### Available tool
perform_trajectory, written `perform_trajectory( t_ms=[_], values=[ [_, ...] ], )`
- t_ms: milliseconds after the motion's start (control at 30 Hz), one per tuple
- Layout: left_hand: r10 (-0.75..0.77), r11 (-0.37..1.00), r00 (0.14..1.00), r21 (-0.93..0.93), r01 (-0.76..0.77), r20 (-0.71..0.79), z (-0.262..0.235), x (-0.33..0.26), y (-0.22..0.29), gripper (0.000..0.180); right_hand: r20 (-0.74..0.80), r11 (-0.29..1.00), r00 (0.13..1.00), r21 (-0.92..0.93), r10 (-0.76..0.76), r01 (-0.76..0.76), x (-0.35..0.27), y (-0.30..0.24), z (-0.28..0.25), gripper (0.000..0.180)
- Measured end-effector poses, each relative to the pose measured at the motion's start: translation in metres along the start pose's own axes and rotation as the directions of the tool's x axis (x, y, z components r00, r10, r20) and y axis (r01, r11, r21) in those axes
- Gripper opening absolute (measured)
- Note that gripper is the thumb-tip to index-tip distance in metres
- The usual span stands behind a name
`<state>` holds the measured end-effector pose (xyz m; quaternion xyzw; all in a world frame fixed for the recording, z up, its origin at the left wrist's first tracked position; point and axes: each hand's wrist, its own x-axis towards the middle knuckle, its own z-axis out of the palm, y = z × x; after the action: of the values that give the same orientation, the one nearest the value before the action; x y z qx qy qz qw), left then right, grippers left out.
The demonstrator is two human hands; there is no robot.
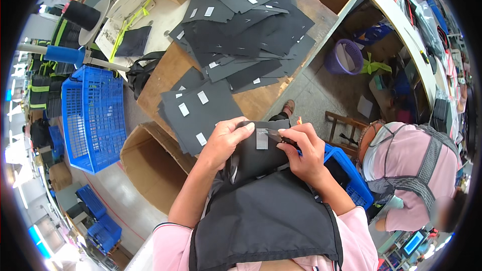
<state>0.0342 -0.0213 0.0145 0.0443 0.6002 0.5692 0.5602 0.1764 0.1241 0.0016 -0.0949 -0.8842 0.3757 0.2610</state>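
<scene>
A black fabric panel (266,160) lies over my lap in front of the black apron (266,216). On it sits a grey-and-white striped rectangular patch (262,139). My left hand (226,143) is closed on the panel's upper left edge, thumb on top. My right hand (305,151) is closed in a pinch around a small metal tool (273,134) that looks like thread snips; its tip is beside the patch's right edge. Fingers hide most of the tool. Near my left hand is a stack of dark panels (213,110) with small white patches.
A wooden table (160,90) bears a large pile of dark panels (241,30). A cardboard box (150,170) and blue crate (93,120) stand at left. Another blue crate (351,180) is by my right arm, near a person in pink (416,165). A purple basket (344,57) stands beyond.
</scene>
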Motion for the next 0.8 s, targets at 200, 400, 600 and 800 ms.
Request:
perform_trajectory(
  t_ms=[200,400,600,800],
  values=[
    [0.002,0.999,0.999,0.036,-0.004,0.040,-0.004,0.002,0.009,0.026,0.075,0.927,0.952,0.215,0.297,-0.307,0.029,-0.004,-0.008,0.021],
    [0.091,0.956,0.989,0.268,-0.119,0.114,-0.027,-0.010,0.009,0.025,0.515,0.907,0.836,0.234,0.189,-0.349,0.048,0.019,0.002,0.022],
    [0.095,0.985,0.995,0.147,-0.089,-0.034,-0.044,-0.015,-0.004,0.023,0.462,0.890,0.858,0.260,0.226,-0.374,0.044,0.023,0.021,0.021],
    [0.139,0.989,0.989,0.067,-0.136,-0.043,-0.042,-0.008,-0.005,0.025,0.393,0.921,0.878,0.157,0.274,-0.357,0.033,0.020,0.035,0.017]
  ],
)
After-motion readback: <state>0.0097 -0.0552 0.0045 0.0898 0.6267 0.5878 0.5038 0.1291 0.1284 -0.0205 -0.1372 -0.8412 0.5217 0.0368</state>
